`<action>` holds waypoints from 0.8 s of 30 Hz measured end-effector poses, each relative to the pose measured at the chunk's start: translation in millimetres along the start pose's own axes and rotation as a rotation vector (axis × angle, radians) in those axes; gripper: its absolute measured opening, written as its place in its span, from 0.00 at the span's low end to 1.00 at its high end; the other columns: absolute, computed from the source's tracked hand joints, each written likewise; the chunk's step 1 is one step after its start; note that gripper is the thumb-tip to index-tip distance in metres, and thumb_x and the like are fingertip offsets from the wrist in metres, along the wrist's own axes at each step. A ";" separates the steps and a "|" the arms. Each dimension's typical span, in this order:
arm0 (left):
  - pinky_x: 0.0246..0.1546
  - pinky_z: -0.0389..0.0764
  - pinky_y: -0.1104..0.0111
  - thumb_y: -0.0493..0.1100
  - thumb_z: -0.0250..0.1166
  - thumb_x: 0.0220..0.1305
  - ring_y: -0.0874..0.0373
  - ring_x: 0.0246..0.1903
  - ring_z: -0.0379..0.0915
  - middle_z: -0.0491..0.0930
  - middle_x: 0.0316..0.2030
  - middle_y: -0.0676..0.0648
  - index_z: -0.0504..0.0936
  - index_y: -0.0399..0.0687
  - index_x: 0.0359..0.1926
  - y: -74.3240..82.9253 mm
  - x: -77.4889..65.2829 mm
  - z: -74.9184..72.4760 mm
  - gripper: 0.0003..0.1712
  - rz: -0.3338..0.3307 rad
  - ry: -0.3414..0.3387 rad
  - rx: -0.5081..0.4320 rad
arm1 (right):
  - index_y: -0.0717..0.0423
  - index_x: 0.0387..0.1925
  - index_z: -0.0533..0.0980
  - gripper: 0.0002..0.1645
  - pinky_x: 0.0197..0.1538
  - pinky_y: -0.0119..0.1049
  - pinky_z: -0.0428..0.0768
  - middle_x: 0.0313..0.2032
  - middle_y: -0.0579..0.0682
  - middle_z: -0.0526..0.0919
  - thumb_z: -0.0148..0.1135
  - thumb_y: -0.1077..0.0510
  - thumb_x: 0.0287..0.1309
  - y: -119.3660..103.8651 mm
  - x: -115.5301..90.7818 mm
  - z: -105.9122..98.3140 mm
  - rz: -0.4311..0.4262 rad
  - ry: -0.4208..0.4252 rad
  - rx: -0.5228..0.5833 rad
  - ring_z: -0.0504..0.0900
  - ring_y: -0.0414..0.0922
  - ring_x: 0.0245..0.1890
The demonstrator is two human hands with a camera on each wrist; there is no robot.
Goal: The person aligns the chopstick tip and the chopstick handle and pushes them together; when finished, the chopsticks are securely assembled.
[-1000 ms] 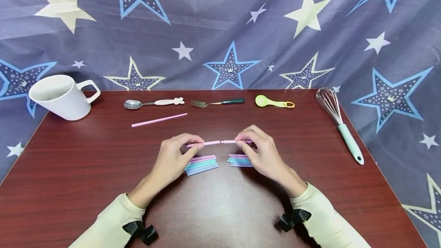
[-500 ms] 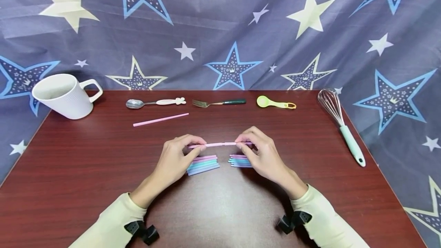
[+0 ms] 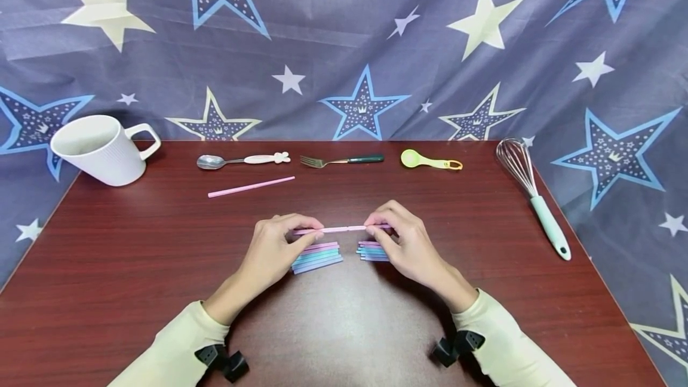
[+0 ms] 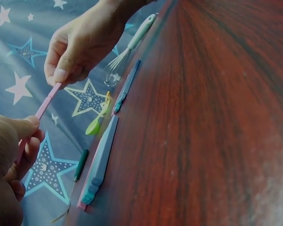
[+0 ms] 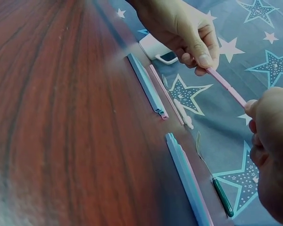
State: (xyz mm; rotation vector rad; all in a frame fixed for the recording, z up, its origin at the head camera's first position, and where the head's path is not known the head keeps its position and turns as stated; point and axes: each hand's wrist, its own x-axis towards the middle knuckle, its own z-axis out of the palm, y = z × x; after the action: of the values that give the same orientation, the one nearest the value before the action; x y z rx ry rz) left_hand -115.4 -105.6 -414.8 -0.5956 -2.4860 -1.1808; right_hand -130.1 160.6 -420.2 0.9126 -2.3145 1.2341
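Observation:
My left hand (image 3: pixel 269 252) pinches a slim pink stick (image 3: pixel 334 230) between thumb and fingers. Opposite it, my right hand (image 3: pixel 414 249) pinches a second pink stick (image 3: pixel 357 228) the same way. The two sticks line up end to end, with a thin seam where their inner ends meet; both wrist views show this line above the table. Just in front of the hands lie a left bundle of short pink, teal and blue sticks (image 3: pixel 317 258) and a similar right bundle (image 3: pixel 372 251), partly hidden by the right hand.
A longer pink stick (image 3: pixel 251 187) lies behind the left hand. Along the back stand a white mug (image 3: pixel 102 151), a spoon (image 3: pixel 242 160), a fork (image 3: pixel 338 160) and a yellow-green measuring spoon (image 3: pixel 427 160). A whisk (image 3: pixel 537 202) lies at the right edge; starry cloth (image 3: pixel 333 28) hangs behind.
The gap between the two pink sticks has closed, and their ends now meet. Both hands have come slightly lower in the head view.

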 end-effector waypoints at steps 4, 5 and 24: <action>0.26 0.65 0.72 0.42 0.78 0.58 0.68 0.24 0.72 0.91 0.33 0.57 0.91 0.56 0.36 0.2 0.0 1.8 0.05 0.009 0.018 0.013 | 0.55 0.38 0.84 0.03 0.38 0.28 0.75 0.36 0.46 0.83 0.69 0.65 0.64 -0.2 -0.5 -0.1 0.006 0.006 -0.006 0.79 0.38 0.36; 0.25 0.64 0.72 0.42 0.78 0.58 0.68 0.23 0.70 0.91 0.33 0.57 0.91 0.56 0.36 -0.1 -0.3 2.4 0.05 0.013 0.023 0.015 | 0.55 0.38 0.84 0.04 0.37 0.27 0.75 0.36 0.46 0.83 0.69 0.65 0.63 -0.5 -0.5 0.0 0.007 0.007 -0.008 0.78 0.38 0.36; 0.24 0.62 0.78 0.38 0.79 0.55 0.66 0.22 0.70 0.91 0.31 0.56 0.92 0.58 0.33 -4.7 -4.4 9.1 0.08 0.082 0.110 -0.026 | 0.56 0.36 0.82 0.07 0.34 0.30 0.76 0.35 0.49 0.82 0.68 0.70 0.62 -2.6 -2.7 6.5 -0.028 0.040 0.008 0.78 0.39 0.34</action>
State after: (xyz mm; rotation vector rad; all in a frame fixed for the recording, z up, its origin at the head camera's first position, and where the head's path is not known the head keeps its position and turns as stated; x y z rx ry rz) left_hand -115.0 -102.1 -425.4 -0.6155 -2.3356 -1.1840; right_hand -126.5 155.1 -423.8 0.9112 -2.2603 1.2398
